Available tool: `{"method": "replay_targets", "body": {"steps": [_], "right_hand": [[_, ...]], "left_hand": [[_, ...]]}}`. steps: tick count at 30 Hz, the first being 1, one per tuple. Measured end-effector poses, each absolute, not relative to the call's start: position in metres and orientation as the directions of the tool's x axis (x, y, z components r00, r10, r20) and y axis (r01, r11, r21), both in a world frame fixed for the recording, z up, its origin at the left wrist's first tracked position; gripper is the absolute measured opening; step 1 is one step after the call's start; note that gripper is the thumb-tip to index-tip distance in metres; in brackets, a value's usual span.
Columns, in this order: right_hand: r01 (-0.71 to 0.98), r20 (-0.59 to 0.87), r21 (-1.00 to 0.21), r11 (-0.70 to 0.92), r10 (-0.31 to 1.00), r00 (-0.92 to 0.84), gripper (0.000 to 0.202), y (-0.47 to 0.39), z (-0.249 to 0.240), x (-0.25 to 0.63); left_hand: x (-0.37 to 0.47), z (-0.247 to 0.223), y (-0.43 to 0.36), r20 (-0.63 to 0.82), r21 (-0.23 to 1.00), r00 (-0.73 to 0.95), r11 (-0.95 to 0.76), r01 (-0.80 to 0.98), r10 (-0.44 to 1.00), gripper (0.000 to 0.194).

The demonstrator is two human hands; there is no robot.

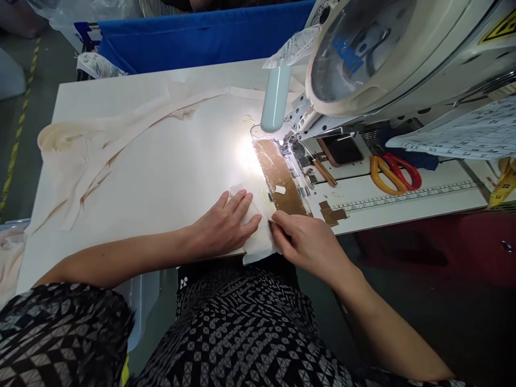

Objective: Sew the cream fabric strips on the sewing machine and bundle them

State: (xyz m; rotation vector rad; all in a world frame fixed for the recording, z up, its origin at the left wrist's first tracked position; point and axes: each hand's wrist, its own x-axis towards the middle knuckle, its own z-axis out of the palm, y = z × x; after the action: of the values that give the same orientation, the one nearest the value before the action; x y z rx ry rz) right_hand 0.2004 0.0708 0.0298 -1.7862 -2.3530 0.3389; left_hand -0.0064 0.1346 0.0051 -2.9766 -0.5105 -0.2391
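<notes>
My left hand [226, 223] lies flat, fingers stretched out, pressing a pale cloth piece [260, 244] onto the table's front edge. Part of that cloth hangs over the edge toward my lap. With thumb and forefinger, my right hand [300, 239] pinches the cloth's right side. A small white tag [280, 190] rests on the brown plate [288, 201] beyond my right fingers. The sewing machine's needle area [287, 145], brightly lit, is farther back; no cloth from my hands reaches it.
Long cream cloth strips [100, 142] are heaped across the white table [189, 156]. Right of the needle lie a wooden-handled tool [324, 173], a phone [342, 149] and scissors [389, 174]. The machine head [382, 59] overhangs the right side. A blue cloth bin [201, 40] stands behind.
</notes>
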Motion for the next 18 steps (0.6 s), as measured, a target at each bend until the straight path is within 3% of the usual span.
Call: {"method": "replay_targets", "body": {"steps": [7,14,18], "right_hand": [[0.908,-0.109,-0.373,0.189,0.963,-0.246,0.022,0.050,0.038,0.217],[0.919,-0.049,-0.383,0.092,0.992,-0.120,0.022,0.074,0.026,0.203],[0.928,-0.051,-0.364,0.082,0.993,-0.107,0.021,0.081,0.025,0.198]], "left_hand": [[-0.007,0.009,0.136,0.137,-0.093,0.937,-0.938,0.334,0.321,0.041],[-0.013,0.012,0.164,0.083,-0.086,0.906,-0.903,0.421,0.415,0.037],[-0.013,0.017,0.169,0.114,-0.013,0.940,-0.946,0.324,0.320,0.035]]}}
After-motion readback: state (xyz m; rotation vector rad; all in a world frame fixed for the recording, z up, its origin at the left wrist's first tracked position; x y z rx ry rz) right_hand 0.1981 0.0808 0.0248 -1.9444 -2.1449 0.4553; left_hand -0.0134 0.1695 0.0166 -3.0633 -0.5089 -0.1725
